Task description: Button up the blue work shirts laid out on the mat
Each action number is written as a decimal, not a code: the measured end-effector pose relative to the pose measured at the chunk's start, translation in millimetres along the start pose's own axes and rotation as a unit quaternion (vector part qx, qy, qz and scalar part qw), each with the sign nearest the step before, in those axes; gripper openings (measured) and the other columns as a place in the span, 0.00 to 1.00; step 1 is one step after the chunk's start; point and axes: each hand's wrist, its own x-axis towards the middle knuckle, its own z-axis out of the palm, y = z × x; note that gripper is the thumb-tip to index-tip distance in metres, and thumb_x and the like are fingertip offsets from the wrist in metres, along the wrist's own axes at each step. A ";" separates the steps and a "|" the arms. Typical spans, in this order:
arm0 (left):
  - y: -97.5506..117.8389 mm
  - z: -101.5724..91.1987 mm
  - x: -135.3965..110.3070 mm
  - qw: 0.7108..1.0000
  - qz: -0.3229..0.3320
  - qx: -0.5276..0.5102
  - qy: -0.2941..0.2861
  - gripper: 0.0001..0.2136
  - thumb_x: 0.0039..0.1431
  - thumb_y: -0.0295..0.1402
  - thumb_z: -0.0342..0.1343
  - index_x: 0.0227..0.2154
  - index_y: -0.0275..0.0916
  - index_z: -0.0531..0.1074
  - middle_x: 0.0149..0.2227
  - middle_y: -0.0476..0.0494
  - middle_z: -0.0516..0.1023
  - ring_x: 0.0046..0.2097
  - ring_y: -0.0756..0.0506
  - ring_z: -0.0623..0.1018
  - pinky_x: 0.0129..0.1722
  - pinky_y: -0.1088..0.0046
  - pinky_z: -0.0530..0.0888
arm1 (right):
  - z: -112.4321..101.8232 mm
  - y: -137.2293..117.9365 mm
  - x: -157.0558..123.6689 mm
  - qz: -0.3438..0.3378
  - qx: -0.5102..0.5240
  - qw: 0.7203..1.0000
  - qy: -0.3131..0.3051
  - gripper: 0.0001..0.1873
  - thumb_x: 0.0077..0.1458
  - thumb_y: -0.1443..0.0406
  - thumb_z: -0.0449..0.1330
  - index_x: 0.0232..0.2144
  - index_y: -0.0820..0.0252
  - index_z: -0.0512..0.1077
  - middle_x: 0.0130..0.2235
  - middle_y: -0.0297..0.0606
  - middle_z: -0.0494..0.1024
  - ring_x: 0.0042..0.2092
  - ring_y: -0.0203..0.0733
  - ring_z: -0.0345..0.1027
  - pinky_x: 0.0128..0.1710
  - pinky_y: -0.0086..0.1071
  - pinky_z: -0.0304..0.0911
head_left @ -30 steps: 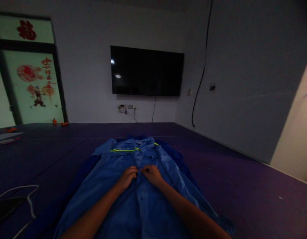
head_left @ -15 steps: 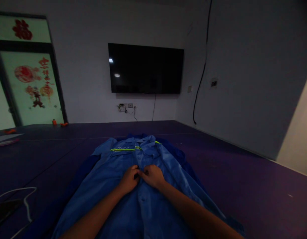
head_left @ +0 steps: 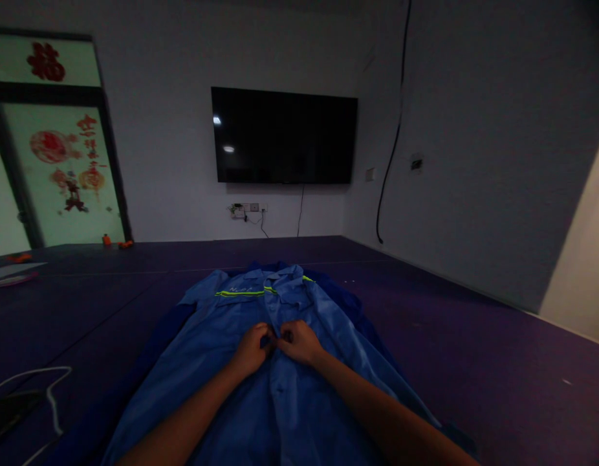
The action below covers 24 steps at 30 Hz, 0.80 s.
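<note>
A blue work jacket (head_left: 207,349) with yellow-green stripes across the chest lies flat, front side up, its collar pointing away from me. My left hand (head_left: 253,347) is closed in a pinch at the front placket, about the middle of the jacket. Right beside it, my right hand (head_left: 299,341) pinches the same placket from the other side. The fingertips of both hands meet there. Whatever small part of the placket they grip is hidden by the fingers. Darker blue sleeves show along both sides of the jacket.
The jacket rests on a dark purple mat (head_left: 425,336). At the lower left lie a white cable (head_left: 52,395) and a dark flat object (head_left: 13,414). Small orange objects (head_left: 126,244) sit by the door. A television (head_left: 284,136) hangs on the far wall.
The fingers have shifted slightly at the placket, the left thumb and fingertips moving a little to the right. The jacket lies as before.
</note>
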 end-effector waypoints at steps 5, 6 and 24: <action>-0.2 -1.6 2.0 0.998 -0.023 -0.034 0.054 0.04 0.44 0.24 0.52 0.20 0.37 0.68 0.30 0.46 0.72 0.37 0.47 0.71 0.42 0.70 0.67 | 4.2 6.7 3.8 -0.005 0.124 0.992 0.035 0.07 0.46 0.64 0.56 0.22 0.62 0.69 0.20 0.30 0.69 0.22 0.31 0.61 0.20 0.23 0.49; -0.2 -1.4 2.2 0.996 -0.031 -0.032 0.072 0.04 0.43 0.23 0.52 0.20 0.37 0.68 0.30 0.46 0.71 0.37 0.47 0.71 0.42 0.70 0.67 | 4.8 7.7 4.6 -0.011 0.147 0.988 0.036 0.09 0.48 0.63 0.56 0.22 0.62 0.70 0.20 0.31 0.69 0.23 0.32 0.61 0.21 0.23 0.50; -6.8 3.8 1.5 0.987 -0.106 -0.072 0.095 0.05 0.44 0.27 0.47 0.22 0.36 0.68 0.23 0.49 0.71 0.29 0.49 0.71 0.31 0.75 0.66 | 11.6 12.0 9.9 0.009 0.187 0.982 0.020 0.06 0.45 0.64 0.59 0.25 0.62 0.73 0.21 0.33 0.72 0.22 0.32 0.63 0.21 0.23 0.55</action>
